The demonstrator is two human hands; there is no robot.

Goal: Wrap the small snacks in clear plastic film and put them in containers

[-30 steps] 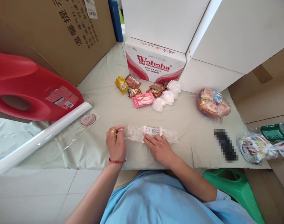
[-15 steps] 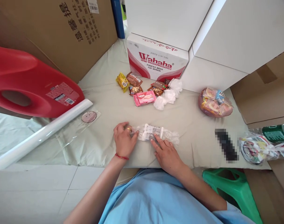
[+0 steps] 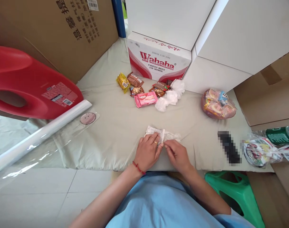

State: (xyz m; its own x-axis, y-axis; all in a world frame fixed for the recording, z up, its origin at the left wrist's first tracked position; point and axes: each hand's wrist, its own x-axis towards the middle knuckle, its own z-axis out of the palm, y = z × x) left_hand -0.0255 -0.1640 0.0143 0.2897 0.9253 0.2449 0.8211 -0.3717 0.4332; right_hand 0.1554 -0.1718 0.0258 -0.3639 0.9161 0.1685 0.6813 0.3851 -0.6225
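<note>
A small white packet in clear plastic wrap (image 3: 173, 136) lies on the cloth in front of me, partly hidden by my hands. My left hand (image 3: 147, 150), with a ring and a red bracelet, rests flat across the packet, its fingers stretched out and pressing down. Close beside it, my right hand (image 3: 179, 155) has thumb and forefinger pinched together at the near edge of the plastic wrap. The loose end of the wrap spreads out to the right, beyond the right fingers.
Behind lie a pink wafer pack (image 3: 146, 99), other snacks and crumpled plastic bundles (image 3: 169, 98), before a Wahaha box (image 3: 158, 60). Right are a snack bowl (image 3: 217, 107) and a pixelated dark object (image 3: 229, 148). Left are a film roll (image 3: 44, 134) and red jug (image 3: 37, 85).
My left hand has moved right, from the wrap's left end onto the packet. The plastic no longer sticks out on the left. My right fingers, earlier extended on the packet, now pinch the wrap's near edge.
</note>
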